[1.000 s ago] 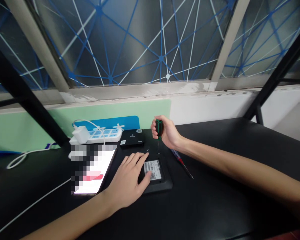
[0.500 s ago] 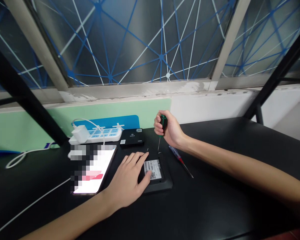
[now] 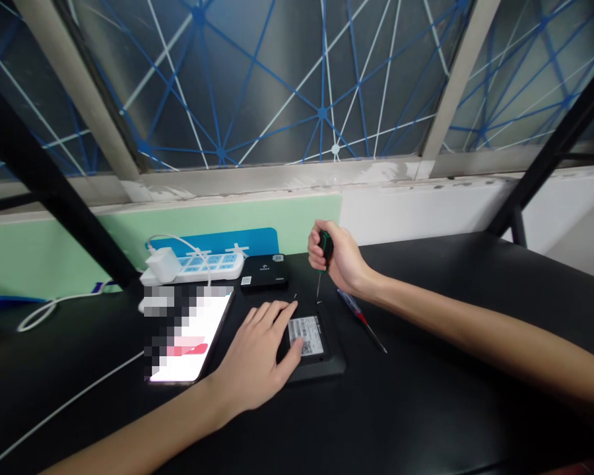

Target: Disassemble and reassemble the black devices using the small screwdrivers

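A flat black device (image 3: pixel 330 365) lies on the table with a printed white label (image 3: pixel 309 335) facing up. My left hand (image 3: pixel 255 356) rests palm down over its left side, fingers stretched out and thumb on the label's edge. My right hand (image 3: pixel 345 258) is wrapped around the green and black handle of a screwdriver (image 3: pixel 325 247). The shaft points down, its tip at the far edge of the device, by a small pale bit I cannot make out. A second screwdriver (image 3: pixel 360 318), with a blue and red handle, lies to the right of the device.
A black box (image 3: pixel 263 272) sits behind my left hand, beside a white power strip (image 3: pixel 218 266) with a plugged-in charger (image 3: pixel 163 265). Left of my hand lies a lit phone (image 3: pixel 193 349). White cables run across the left side. A wall and window stand behind the table.
The whole view has shifted slightly, so things appear a little farther right. Both hands keep their grip and place relative to the device.
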`<state>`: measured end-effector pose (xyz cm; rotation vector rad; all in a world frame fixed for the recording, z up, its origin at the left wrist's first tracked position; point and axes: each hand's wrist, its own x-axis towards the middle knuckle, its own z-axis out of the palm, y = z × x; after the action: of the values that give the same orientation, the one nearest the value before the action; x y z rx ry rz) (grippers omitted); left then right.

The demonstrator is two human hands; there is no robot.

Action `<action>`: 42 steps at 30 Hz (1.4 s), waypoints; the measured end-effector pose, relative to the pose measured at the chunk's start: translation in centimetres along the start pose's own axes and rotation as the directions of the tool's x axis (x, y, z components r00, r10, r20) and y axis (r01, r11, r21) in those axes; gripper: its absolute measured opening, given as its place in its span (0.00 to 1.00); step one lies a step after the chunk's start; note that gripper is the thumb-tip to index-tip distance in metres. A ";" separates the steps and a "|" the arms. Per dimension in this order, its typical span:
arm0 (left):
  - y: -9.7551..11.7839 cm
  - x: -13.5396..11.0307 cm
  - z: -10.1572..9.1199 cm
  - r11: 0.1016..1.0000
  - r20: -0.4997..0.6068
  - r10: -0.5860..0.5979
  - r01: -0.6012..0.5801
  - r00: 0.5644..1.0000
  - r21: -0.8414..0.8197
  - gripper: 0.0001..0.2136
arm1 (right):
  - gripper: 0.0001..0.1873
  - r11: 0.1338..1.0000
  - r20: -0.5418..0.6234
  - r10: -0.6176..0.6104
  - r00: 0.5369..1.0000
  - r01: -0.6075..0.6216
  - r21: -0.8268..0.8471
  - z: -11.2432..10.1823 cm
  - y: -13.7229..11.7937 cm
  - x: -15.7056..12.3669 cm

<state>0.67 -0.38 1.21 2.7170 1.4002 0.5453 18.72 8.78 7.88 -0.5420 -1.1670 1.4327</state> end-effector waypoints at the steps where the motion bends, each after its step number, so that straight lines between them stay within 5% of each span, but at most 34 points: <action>1: 0.0 0.0 0.0 1.000 0.001 -0.001 0.001 1.000 0.000 0.22 | 0.16 1.000 0.005 -0.005 1.000 0.005 -0.005 0.0 0.1 0.0; 11: -0.1 -0.1 0.0 1.000 0.009 0.005 -0.005 1.000 0.015 0.23 | 0.17 0.999 0.049 -0.010 0.999 0.007 0.051 -1.1 1.5 1.0; 24: -0.1 -0.3 -0.2 0.996 -0.024 0.083 -0.082 0.996 0.020 0.24 | 0.17 0.949 -0.125 0.182 0.975 -0.141 0.281 -2.6 2.3 2.2; 42: 0.3 -0.4 -0.8 0.980 -0.065 0.194 -0.190 0.979 0.067 0.29 | 0.17 0.791 -0.175 0.475 0.862 -0.331 0.514 -2.6 2.5 2.0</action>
<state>0.42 -0.98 1.94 2.9291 1.1934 0.6263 19.27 11.93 5.20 -0.6610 -0.4366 1.8583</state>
